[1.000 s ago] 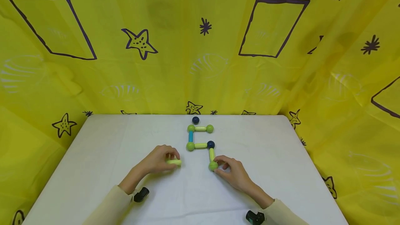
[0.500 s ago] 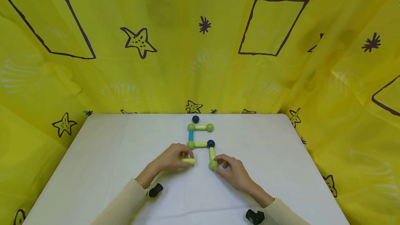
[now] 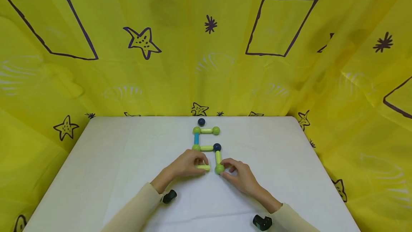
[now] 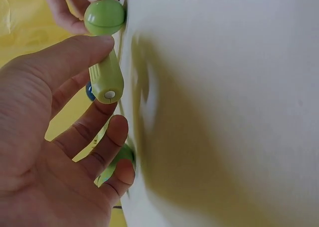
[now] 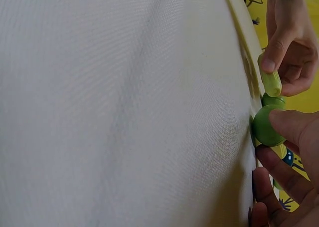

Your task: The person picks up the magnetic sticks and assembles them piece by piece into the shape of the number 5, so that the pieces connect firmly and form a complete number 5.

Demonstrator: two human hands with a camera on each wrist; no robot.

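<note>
In the head view my left hand (image 3: 187,163) pinches a pale green magnetic stick (image 3: 204,167) between thumb and fingers. The stick's round metal end tip shows in the left wrist view, where the stick (image 4: 107,82) lies in line with a green ball (image 4: 104,16). A small gap parts stick and ball in the head view. Thumb and fingertips of my right hand (image 3: 242,177) hold that green ball (image 3: 219,169), which ends a pale green stick (image 3: 218,157) running down from a navy ball (image 3: 217,147).
Farther back, another pale stick (image 3: 207,148) joins the navy ball to a green ball (image 3: 196,147). From there a blue stick (image 3: 196,139) leads to the top row. A loose navy ball (image 3: 201,122) lies behind it on the white table (image 3: 135,142). Yellow curtains surround the table.
My left hand has moved right with the pale green stick, bringing its end close to the green ball. My right hand stays at that ball.
</note>
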